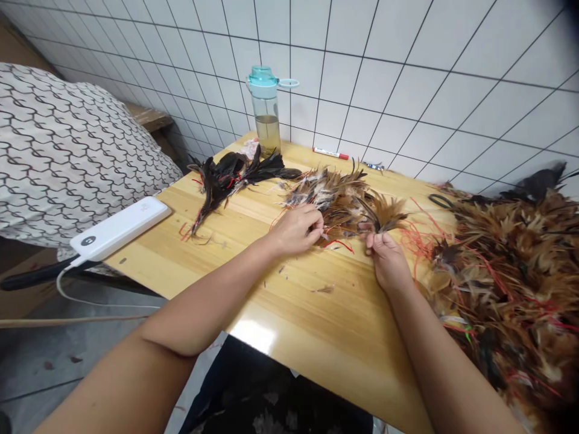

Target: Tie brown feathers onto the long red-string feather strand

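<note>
My right hand (386,256) is closed on the base of a small bunch of brown feathers (389,212), whose tips fan out above the fingers. My left hand (298,231) has its fingers curled together at the near edge of a loose pile of brown and grey feathers (337,191). What it pinches, if anything, is too small or hidden to name. A short piece of red string (339,244) lies between the hands. More red string (418,238) lies tangled to the right of my right hand.
Black feathers (230,175) lie at the back left, near a water bottle (266,117). A marker (331,154) lies by the tiled wall. A white power bank (122,226) sits at the table's left edge. A large heap of tied brown feathers (520,265) covers the right side.
</note>
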Available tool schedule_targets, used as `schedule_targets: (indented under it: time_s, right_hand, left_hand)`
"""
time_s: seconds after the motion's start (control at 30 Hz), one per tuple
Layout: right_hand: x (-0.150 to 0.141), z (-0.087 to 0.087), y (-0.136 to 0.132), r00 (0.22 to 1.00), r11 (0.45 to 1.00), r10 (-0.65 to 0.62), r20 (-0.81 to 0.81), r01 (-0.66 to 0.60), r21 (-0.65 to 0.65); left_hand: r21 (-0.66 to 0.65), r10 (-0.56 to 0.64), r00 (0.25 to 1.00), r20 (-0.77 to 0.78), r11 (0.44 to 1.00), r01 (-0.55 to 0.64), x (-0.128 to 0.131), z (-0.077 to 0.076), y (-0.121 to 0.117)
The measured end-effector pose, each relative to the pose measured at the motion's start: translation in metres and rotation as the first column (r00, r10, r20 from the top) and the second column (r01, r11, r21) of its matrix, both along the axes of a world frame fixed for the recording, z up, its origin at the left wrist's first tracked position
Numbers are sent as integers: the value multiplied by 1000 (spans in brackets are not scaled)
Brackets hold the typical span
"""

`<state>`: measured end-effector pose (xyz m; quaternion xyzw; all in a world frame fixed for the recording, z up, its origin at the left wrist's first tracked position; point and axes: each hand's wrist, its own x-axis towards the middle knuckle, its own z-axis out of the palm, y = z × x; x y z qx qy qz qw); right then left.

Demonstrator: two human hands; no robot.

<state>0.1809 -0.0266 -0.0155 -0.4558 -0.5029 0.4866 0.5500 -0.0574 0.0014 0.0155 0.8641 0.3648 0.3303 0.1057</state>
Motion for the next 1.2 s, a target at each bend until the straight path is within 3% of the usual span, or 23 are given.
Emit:
schedule_targets:
  time_s: [0.17, 0.33, 0.53, 0.77, 0.9, 1.0, 1.1, 1.2]
  right_hand:
    - [-13, -2, -11, 989, 994, 110, 103, -111, 2]
    - [-16, -4, -12, 972, 974, 225, 69, -225, 0]
    - [-19, 1, -11, 976, 975, 219, -8, -219, -40]
    - [-17, 7, -10, 970, 967, 224, -92, -233, -101]
    - [-11, 6, -4, 973, 978, 167, -156, -184, -97]
    - [-2, 2, 3, 982, 994, 67, -177, -81, -75]
    - [10, -3, 11, 983, 999, -30, -179, 23, -45]
    - [20, -7, 17, 973, 993, -119, -200, 121, -2]
  left_hand:
    - [-85, -53, 999, 9, 995, 54, 12, -2, -8]
    - [-178, -104, 992, 75, 977, 115, 24, -7, -13]
    - [-280, -127, 987, 102, 948, 151, 28, -5, -16]
    - [-253, -137, 987, 88, 955, 155, 19, 1, -11]
    - [-192, -2, 995, 96, 981, 20, 3, 10, -2]
    - [-77, 231, 967, 108, 972, -224, -20, 14, 9]
    - [46, 501, 859, 110, 860, -508, -45, 11, 21]
    - [122, 607, 784, 126, 775, -620, -57, 6, 25]
